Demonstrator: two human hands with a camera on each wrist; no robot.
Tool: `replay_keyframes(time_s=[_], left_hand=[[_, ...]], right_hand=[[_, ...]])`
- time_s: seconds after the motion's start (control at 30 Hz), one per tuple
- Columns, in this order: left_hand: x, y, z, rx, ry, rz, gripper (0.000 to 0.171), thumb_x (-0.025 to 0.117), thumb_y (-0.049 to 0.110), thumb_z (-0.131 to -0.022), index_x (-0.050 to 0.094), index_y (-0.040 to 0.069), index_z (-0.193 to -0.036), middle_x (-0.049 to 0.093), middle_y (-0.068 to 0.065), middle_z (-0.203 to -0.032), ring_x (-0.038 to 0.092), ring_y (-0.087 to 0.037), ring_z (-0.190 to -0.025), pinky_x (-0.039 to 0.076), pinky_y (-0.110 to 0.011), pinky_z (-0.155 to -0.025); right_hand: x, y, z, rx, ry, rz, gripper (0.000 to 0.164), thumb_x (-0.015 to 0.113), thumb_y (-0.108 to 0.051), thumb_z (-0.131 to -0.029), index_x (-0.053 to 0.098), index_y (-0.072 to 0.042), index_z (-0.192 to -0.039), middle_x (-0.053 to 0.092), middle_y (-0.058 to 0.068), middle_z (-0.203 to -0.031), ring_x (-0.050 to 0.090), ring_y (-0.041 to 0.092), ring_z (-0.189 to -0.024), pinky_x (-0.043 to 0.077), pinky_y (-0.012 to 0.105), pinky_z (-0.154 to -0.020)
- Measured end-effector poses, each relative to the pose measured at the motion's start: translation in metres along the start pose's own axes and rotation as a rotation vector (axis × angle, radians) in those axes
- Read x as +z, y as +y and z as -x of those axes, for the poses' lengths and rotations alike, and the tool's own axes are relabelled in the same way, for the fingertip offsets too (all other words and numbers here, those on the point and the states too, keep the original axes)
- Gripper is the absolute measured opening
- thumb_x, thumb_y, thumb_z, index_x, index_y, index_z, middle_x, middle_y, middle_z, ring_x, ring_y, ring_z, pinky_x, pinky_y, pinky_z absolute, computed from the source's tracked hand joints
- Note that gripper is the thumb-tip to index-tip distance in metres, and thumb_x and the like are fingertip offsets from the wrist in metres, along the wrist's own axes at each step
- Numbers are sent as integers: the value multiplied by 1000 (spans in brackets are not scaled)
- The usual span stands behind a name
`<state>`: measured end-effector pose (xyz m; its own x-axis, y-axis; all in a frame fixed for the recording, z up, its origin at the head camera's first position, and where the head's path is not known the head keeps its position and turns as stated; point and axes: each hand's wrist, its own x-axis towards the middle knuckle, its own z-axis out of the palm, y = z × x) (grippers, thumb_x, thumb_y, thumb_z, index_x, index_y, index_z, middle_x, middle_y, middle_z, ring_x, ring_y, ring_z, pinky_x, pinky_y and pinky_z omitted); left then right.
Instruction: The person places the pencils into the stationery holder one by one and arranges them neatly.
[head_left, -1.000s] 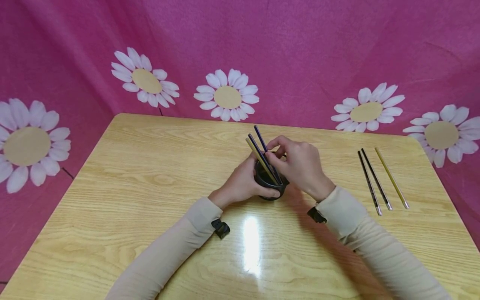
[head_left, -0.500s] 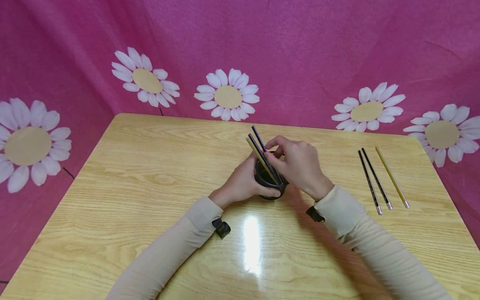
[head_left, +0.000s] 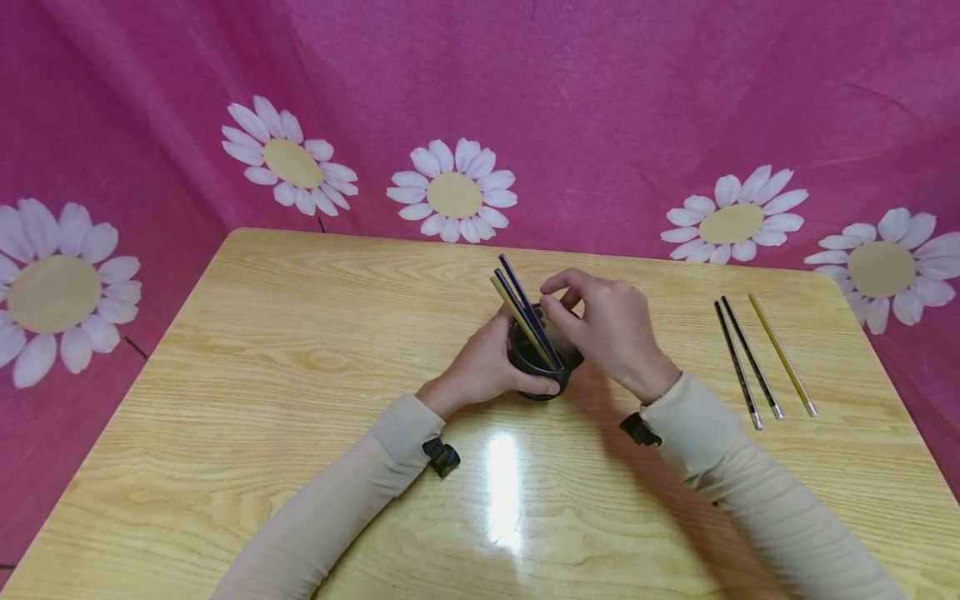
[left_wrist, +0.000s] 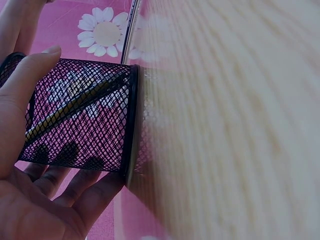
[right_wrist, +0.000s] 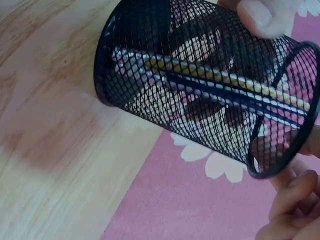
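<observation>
Reaching in from both sides with forearms low over the bench, I see my left hand wrapped around the black mesh cup at mid-bench. My right hand hovers at its rim, fingers loosely curled beside the pencils leaning inside, gripping nothing.

1. Your hands cover most of the cup in the head view; you see only its front rim and wall.
2. Your left wrist view blurs the table beside the cup.
3. Your right hand is cut off by the right wrist frame's edge.
4. The pencils' tips stay hidden inside the cup.
</observation>
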<state>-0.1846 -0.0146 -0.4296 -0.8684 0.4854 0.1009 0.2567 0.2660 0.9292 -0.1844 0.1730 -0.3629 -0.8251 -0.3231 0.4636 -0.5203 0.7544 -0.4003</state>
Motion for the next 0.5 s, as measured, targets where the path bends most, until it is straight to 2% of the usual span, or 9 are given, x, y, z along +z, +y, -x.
replay_keyframes(time_s=[0.23,0.5], left_hand=[[0,-1,0,1,-4,8,101,100,21,-65,41,10,-146,64,-7,-132,60,-13,-119,45,-34,-109],[0,-1,0,-22,7,8,102,100,22,-65,41,13,-147,57,-10,-145,56,-17,-130,41,-35,-114]], right_hand=[[-16,9,4,38,49,21,12,70,-22,-98,76,-13,-102,71,1,-73,40,9,-41,33,31,-44],[-30,26,14,80,62,52,12,69,-23,-98,77,-15,-102,72,0,-73,43,7,-43,34,30,-46]])
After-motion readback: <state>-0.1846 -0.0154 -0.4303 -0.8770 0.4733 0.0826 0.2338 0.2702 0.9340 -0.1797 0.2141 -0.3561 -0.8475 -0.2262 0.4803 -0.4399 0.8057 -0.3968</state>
